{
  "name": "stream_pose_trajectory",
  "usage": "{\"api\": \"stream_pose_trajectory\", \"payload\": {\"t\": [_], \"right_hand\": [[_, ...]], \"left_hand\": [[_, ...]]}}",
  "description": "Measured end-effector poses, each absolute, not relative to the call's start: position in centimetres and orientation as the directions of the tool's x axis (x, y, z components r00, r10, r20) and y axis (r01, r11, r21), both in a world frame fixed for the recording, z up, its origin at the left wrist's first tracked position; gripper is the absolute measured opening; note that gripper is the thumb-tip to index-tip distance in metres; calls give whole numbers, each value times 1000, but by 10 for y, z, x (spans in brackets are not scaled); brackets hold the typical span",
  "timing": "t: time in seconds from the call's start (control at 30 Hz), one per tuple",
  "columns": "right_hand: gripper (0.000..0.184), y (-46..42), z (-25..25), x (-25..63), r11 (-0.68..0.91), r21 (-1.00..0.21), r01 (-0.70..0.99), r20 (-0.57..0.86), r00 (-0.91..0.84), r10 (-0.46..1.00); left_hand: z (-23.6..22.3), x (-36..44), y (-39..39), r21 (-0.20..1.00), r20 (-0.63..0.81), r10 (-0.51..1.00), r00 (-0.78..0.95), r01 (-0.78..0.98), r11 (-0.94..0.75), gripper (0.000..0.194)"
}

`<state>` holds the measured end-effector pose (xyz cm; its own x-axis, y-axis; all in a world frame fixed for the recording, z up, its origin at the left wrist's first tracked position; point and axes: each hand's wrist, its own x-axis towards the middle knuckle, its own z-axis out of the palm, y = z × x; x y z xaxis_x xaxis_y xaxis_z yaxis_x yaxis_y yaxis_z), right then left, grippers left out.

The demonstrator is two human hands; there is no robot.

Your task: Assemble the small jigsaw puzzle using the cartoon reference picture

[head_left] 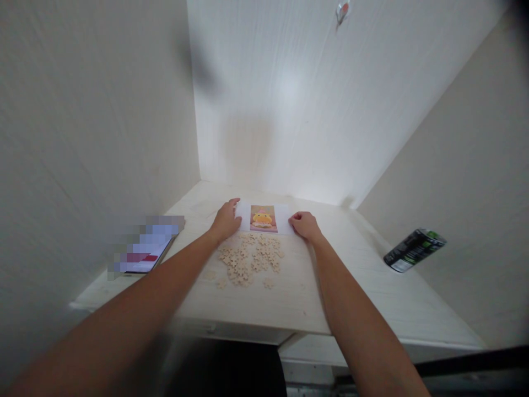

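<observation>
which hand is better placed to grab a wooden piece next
Probably the left hand: it looks closer to the wooden pieces; the right hand is farther, at the right edge of the paper.

A boxed-in nook, home or office unclear: pale walls [306, 132] enclose three sides of a desk [256, 307] at lower centre, with a drink can [414, 251] at right and a lit screen [151, 245] at left.
</observation>
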<state>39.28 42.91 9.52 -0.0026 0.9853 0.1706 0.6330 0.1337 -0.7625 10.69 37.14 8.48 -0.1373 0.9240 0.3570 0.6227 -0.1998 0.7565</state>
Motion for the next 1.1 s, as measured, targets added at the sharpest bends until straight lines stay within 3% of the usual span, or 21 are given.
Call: {"api": "stream_pose_trajectory", "payload": {"t": [0.2, 0.43, 0.67, 0.87, 1.1], "right_hand": [[8, 421, 103, 390, 117, -571, 812, 200, 0, 980], [18, 412, 117, 383, 222, -425, 877, 175, -161, 971], [23, 401, 130, 370, 491, -407, 770, 110, -493, 863], [36, 400, 119, 362, 531, -370, 762, 104, -534, 839], [40, 404, 113, 364, 508, -342, 791, 103, -505, 857]], "left_hand": [[93, 110, 364, 560, 382, 923, 48, 782, -273, 38], [107, 128, 348, 442, 350, 877, 330, 767, -466, 28], [112, 140, 340, 292, 308, 771, 558, 716, -635, 28], [108, 141, 341, 200, 309, 661, 683, 633, -748, 29], [116, 147, 334, 237, 284, 657, 698, 613, -753, 26]]}}
